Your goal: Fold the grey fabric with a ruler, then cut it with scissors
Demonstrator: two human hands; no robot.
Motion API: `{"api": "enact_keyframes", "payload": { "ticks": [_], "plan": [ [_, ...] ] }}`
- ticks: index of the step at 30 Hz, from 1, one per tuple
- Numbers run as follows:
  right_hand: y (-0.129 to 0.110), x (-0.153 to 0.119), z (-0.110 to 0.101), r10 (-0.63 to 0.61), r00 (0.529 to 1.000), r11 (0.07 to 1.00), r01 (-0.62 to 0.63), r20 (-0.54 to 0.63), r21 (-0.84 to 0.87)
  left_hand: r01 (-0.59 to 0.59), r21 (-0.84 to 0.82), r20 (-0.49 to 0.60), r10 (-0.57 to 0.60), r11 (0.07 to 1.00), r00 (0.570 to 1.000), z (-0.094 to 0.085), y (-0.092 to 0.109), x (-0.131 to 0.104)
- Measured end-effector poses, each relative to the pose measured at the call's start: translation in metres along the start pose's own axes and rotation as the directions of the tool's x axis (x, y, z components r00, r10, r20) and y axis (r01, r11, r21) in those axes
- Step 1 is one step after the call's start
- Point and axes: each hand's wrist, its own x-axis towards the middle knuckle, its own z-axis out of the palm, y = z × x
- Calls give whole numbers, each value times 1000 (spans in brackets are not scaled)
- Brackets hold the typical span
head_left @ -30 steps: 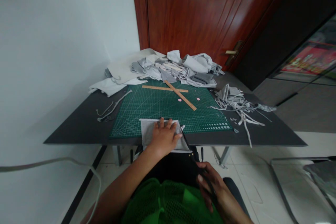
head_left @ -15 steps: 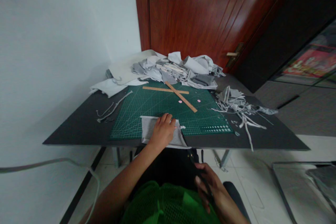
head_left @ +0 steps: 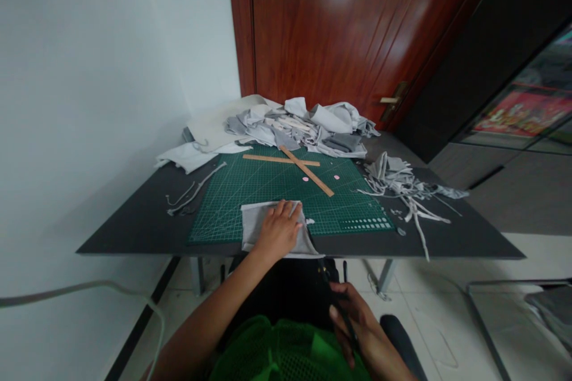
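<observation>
My left hand [head_left: 280, 229] lies flat, fingers spread, on a grey cloth piece [head_left: 254, 226] at the front edge of the green cutting mat [head_left: 223, 214]. Below the table edge, on the right, my right hand [head_left: 353, 315] is closed round the handles of black scissors [head_left: 343, 314]. Their blades point up toward the cloth's lower right corner; against the dark background it is unclear whether they touch it. A small white scrap [head_left: 310, 221] lies just right of the cloth.
Two crossed wooden rulers [head_left: 313, 177] rest on the mat. Behind them is a heap of grey and white cloth [head_left: 295, 125]. Tangled strips [head_left: 393, 175] lie on the right of the dark table [head_left: 473, 241], thin strips [head_left: 196, 190] on its left.
The table and everything on it appear slightly lower in the view. My left hand remains on the cloth, and my right hand still holds the scissors below the table edge.
</observation>
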Motion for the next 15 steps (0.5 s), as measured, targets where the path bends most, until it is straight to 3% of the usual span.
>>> {"api": "enact_keyframes", "payload": {
  "ticks": [8, 15],
  "plan": [
    [9, -11, -9, 34, 999, 992, -37, 24, 121, -2, -47, 122, 8, 999, 992, -1, 5, -23],
    [11, -9, -8, 19, 1000, 989, -17, -17, 145, -13, -70, 59, 17, 997, 998, -7, 6, -17]
  ]
}}
